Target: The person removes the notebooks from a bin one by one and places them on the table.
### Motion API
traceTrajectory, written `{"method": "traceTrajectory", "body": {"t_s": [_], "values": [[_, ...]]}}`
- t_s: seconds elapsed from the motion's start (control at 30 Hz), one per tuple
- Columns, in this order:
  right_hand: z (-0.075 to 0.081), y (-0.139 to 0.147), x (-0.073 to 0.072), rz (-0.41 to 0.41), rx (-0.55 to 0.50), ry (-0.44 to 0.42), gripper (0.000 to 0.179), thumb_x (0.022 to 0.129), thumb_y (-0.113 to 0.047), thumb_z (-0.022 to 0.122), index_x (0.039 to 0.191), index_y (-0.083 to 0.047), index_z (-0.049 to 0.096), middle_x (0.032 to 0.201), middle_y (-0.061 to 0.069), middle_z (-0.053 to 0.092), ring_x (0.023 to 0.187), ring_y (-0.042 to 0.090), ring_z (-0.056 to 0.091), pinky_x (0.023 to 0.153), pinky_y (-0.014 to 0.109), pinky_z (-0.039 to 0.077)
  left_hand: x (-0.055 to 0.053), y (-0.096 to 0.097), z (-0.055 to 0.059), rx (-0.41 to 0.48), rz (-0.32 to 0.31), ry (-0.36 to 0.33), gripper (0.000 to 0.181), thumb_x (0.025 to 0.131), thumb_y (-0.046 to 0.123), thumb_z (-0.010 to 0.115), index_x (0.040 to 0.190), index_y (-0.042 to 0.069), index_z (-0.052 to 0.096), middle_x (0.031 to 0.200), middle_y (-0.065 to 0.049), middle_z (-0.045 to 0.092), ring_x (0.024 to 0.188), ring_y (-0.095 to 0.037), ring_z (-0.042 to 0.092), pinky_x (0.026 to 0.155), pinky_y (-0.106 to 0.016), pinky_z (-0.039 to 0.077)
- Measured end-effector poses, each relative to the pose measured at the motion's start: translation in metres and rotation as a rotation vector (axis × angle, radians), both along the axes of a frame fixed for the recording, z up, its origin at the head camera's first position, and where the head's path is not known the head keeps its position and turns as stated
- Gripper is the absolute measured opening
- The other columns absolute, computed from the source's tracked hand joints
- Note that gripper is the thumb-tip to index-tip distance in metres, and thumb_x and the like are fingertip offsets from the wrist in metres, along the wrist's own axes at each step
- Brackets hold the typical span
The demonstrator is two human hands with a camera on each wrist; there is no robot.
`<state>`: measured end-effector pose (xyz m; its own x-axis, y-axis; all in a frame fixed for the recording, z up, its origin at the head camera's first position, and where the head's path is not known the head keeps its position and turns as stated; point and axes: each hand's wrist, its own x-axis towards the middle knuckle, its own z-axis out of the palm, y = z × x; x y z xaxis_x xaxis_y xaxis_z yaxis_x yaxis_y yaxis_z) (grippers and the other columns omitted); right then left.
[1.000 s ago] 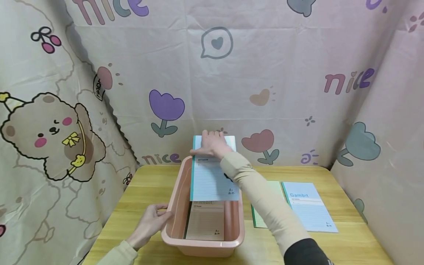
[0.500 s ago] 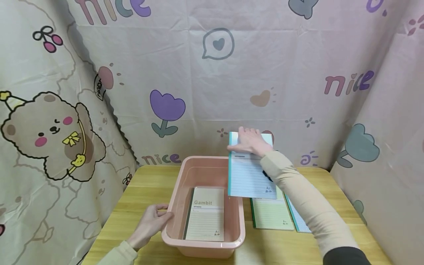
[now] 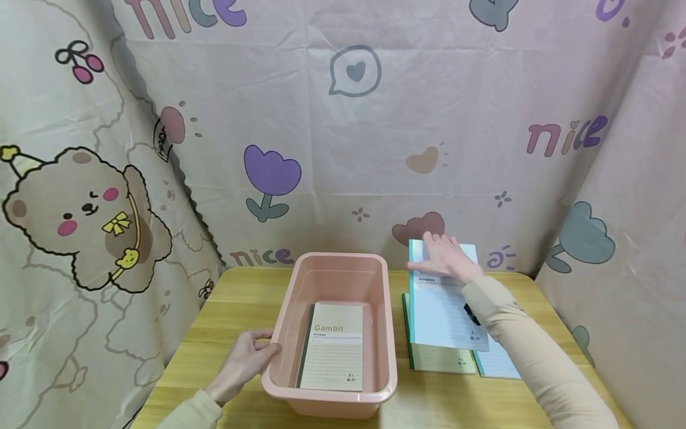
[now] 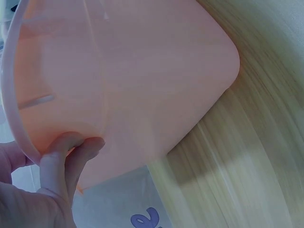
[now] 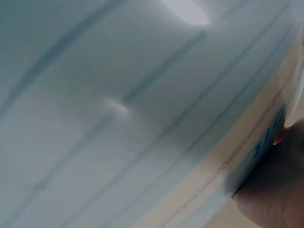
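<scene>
A light-blue lined notebook (image 3: pixel 442 319) is gripped near its top edge by my right hand (image 3: pixel 446 259), fingers over the far edge and thumb toward its teal spine. It overlaps a green notebook (image 3: pixel 440 361) in the head view. The right wrist view is filled by the notebook's cover (image 5: pixel 118 133), with a fingertip (image 5: pixel 275 180) at its edge. My left hand (image 3: pixel 243 364) pinches the left rim of a pink plastic bin (image 3: pixel 328 406); in the left wrist view its fingers (image 4: pixel 53 166) curl over that rim. Inside the bin lies a beige "Gambit" notebook (image 3: pixel 334 351).
Another blue notebook (image 3: pixel 498 364) lies right of the green one, partly covered by the right sleeve (image 3: pixel 536 351). All stand on a wooden table (image 3: pixel 214 316). A patterned cloth (image 3: pixel 343 149) hangs behind the table and along both sides.
My right hand has carried the blue notebook from above the bin rightward, then lower over the green notebook. The beige notebook in the bin is uncovered. My left hand stays on the rim.
</scene>
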<state>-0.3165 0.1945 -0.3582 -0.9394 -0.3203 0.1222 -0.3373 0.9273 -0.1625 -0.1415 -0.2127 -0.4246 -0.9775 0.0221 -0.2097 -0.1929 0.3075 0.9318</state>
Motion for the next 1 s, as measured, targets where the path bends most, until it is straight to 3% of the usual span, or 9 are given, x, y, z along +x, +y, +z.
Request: {"method": "traceTrajectory", "body": {"t_s": [0.43, 0.6, 0.7, 0.83, 1.0], "values": [[-0.073, 0.018, 0.018, -0.001, -0.018, -0.022, 0.065, 0.076, -0.061, 0.070, 0.102, -0.004, 0.050, 0.095, 0.014, 0.062, 0.086, 0.030, 0.055, 0.073, 0.038, 0.038, 0.000, 0.001, 0.000, -0.006, 0.010, -0.003, 0.048, 0.093, 0.004, 0.058, 0.131, -0.022, 0.047, 0.115, -0.037, 0.067, 0.095, -0.039, 0.074, 0.076, -0.042, 0.066], [-0.099, 0.020, 0.028, -0.002, -0.047, -0.042, 0.069, 0.077, -0.059, 0.072, 0.109, -0.002, 0.051, 0.108, 0.019, 0.063, 0.102, 0.037, 0.058, 0.090, 0.053, 0.046, 0.000, 0.001, -0.001, -0.004, 0.009, -0.003, 0.048, 0.092, 0.005, 0.059, 0.131, -0.021, 0.047, 0.115, -0.038, 0.067, 0.096, -0.039, 0.074, 0.076, -0.042, 0.066], [-0.113, 0.021, 0.033, -0.008, -0.059, -0.065, 0.070, 0.078, -0.058, 0.073, 0.113, -0.002, 0.052, 0.116, 0.021, 0.063, 0.110, 0.041, 0.058, 0.100, 0.060, 0.045, 0.000, 0.001, 0.000, -0.005, 0.009, -0.003, 0.048, 0.093, 0.005, 0.058, 0.131, -0.022, 0.046, 0.115, -0.038, 0.067, 0.096, -0.039, 0.074, 0.076, -0.041, 0.066], [-0.131, 0.021, 0.037, -0.021, -0.069, -0.088, 0.066, 0.077, -0.057, 0.075, 0.109, -0.005, 0.052, 0.110, 0.016, 0.063, 0.106, 0.037, 0.059, 0.099, 0.058, 0.046, 0.000, 0.001, 0.000, -0.006, 0.006, 0.000, 0.048, 0.092, 0.005, 0.058, 0.131, -0.022, 0.046, 0.114, -0.038, 0.067, 0.095, -0.039, 0.074, 0.076, -0.041, 0.066], [-0.152, 0.022, 0.041, -0.026, -0.080, -0.106, 0.065, 0.079, -0.054, 0.076, 0.112, -0.004, 0.053, 0.114, 0.019, 0.065, 0.110, 0.040, 0.059, 0.107, 0.067, 0.041, 0.000, 0.000, 0.000, -0.005, 0.003, 0.003, 0.048, 0.093, 0.004, 0.058, 0.131, -0.022, 0.046, 0.113, -0.038, 0.068, 0.094, -0.039, 0.074, 0.076, -0.041, 0.066]]}}
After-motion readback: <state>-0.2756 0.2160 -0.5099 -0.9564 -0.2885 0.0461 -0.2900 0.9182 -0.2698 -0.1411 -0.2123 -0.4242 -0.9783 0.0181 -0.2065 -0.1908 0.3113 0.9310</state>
